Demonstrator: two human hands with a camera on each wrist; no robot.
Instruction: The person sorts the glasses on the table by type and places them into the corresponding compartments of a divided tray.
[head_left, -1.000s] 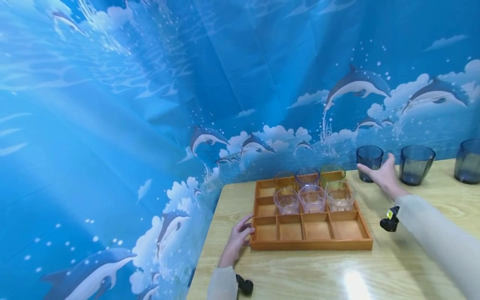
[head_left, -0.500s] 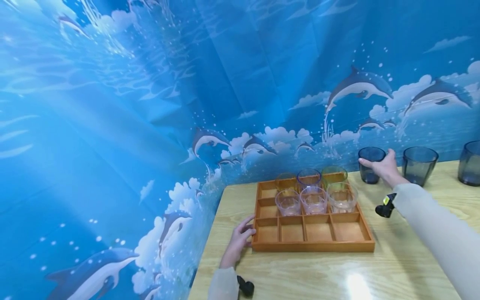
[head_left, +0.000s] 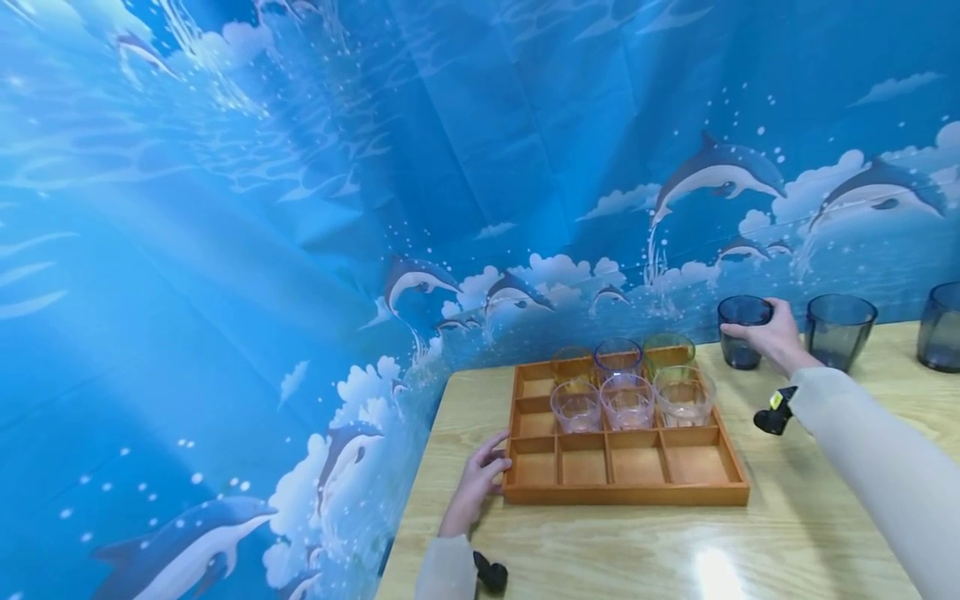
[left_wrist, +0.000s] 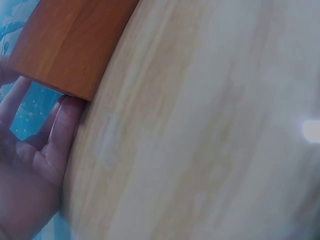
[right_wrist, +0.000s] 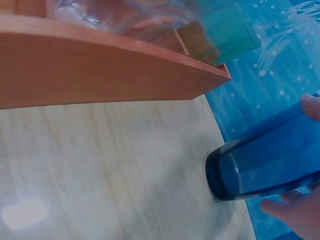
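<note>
My right hand (head_left: 780, 337) grips a dark blue-grey glass tumbler (head_left: 741, 357), thumb on its near side and fingers round the right. In the right wrist view the tumbler (right_wrist: 270, 155) has its base at the tabletop near the back edge. A wooden compartment tray (head_left: 626, 496) lies to the left of it. My left hand (head_left: 476, 479) touches the tray's left side with extended fingers, as the left wrist view also shows. Clear glasses (head_left: 684, 400) fill part of the middle row; behind them stand an amber glass (head_left: 572, 367), a blue-rimmed glass (head_left: 617, 358) and a green glass (head_left: 669, 354).
Two more dark tumblers stand to the right of the held one: a near tumbler (head_left: 838, 333) just beside my right wrist, and another tumbler (head_left: 941, 329) at the frame edge. A dolphin-print backdrop (head_left: 525, 167) rises behind the table (head_left: 600, 550). The tray's front row holds no glasses.
My right hand has moved in round the dark tumbler, its thumb and fingers coming from spread apart to a grip. The left hand stays at the tray's side.
</note>
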